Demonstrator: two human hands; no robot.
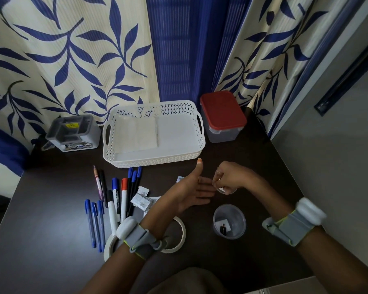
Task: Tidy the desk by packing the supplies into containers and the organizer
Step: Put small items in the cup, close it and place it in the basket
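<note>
Small-bits step: right hand [225,179] grip pinches tiny white item over flat, empty left hand [194,190]; next, drop into clear cup [229,221]

pens [115,200] lie fanned near the tabletop's left edge; white basket [154,134] and red-lidded box [222,115] at the far edge; clear cup [229,221] upright near the right edge.

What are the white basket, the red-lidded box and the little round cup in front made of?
White basket: looks like moulded plastic, matte, with a punched lattice wall and cut-out handles.
Red-lidded box: probably plastic, with a smooth opaque red lid over a cloudy see-through body.
Round cup: apparently clear plastic, since small items show through its glossy wall.
</note>
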